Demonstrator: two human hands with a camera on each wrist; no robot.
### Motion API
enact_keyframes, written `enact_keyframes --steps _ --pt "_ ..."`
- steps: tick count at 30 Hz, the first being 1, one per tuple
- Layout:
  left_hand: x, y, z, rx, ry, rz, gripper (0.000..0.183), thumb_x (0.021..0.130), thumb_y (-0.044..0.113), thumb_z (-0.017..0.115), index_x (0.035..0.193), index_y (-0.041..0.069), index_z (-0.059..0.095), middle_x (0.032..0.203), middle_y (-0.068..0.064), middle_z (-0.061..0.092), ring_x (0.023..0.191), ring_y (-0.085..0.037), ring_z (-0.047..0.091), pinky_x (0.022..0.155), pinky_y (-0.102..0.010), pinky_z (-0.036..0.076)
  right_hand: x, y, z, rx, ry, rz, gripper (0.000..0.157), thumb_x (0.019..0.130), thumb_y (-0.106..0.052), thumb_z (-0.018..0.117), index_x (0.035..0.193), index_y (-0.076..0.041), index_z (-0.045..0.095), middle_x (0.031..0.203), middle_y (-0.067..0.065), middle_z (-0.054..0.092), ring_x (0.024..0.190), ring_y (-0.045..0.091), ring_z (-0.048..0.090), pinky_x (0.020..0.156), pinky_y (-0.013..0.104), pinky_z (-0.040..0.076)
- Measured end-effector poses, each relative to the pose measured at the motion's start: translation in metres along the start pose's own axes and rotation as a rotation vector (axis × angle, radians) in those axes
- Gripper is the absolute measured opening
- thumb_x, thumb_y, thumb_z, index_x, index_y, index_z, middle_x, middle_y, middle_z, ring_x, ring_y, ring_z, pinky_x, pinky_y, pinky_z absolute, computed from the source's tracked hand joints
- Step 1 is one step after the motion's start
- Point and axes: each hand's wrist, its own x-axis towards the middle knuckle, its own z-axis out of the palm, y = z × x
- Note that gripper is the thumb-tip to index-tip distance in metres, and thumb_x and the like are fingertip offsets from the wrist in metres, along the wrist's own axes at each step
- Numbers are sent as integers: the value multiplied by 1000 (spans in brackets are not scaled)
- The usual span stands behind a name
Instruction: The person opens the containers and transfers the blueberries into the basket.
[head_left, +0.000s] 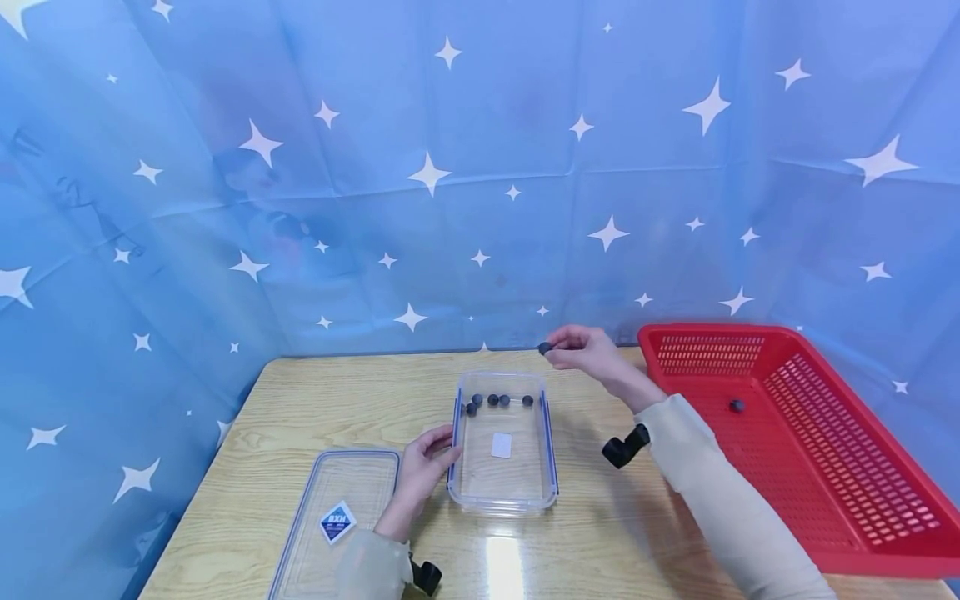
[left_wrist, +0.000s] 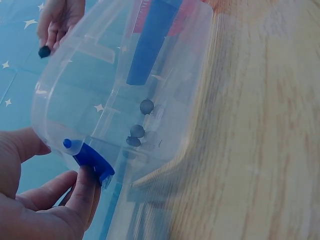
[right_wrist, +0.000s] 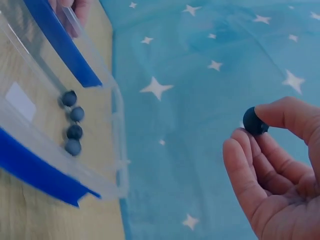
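A blueberry (right_wrist: 255,121) is pinched between the thumb and fingertips of my right hand (head_left: 588,354), raised beyond the far right corner of a clear plastic food container (head_left: 501,492). Blue clips (right_wrist: 55,37) run along the container's long sides. Several blueberries (head_left: 492,400) lie inside it toward the far end, near a small white label (head_left: 501,445). My left hand (head_left: 427,467) holds the container's left wall, its thumb at the rim and its fingers against a blue clip (left_wrist: 92,161).
To the right stands a red perforated basket (head_left: 720,433) with one blueberry (head_left: 737,406) in it. A clear lid (head_left: 300,533) with a blue edge and a sticker (head_left: 337,522) lies at the left. Behind the wooden table (head_left: 247,450) hangs a blue star-patterned curtain (head_left: 495,275).
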Motion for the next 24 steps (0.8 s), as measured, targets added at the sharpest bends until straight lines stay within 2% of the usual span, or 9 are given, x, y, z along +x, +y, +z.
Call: enact_keyframes --steps 5,9,15,19,24 --pt "4 -5 0 2 -2 -11 41 84 -7 60 121 -18 48 120 -35 51 114 -46 49 85 -20 50 -12 -1 -24 -10 58 9 31 87 -7 65 109 10 55 88 5 63 80 12 62 79 30 55" --pt "11 -20 -3 14 2 -16 41 84 -5 61 122 -16 50 120 -33 53 112 -43 52 87 -25 50 -24 -1 -44 -37 101 29 35 87 -15 67 111 7 55 89 1 63 83 11 61 81 28 54" --pt "16 -35 -3 29 7 1 42 84 -1 64 123 -13 51 119 -29 56 111 -38 54 87 -26 50 -42 3 -74 -37 167 28 33 88 -17 67 110 4 55 87 -7 65 82 8 61 75 21 53" --pt "16 -36 -3 38 18 12 42 83 0 65 122 -12 53 118 -29 57 110 -37 55 86 -25 50 -53 8 -91 5 200 46 27 88 -17 66 107 0 56 87 -9 66 81 6 63 75 21 54" --pt "15 -35 -3 36 22 5 41 84 0 64 122 -12 53 118 -28 57 110 -37 55 86 -23 50 -66 18 -112 152 226 56 18 89 -14 65 103 -5 57 88 -7 65 80 8 67 78 23 54"
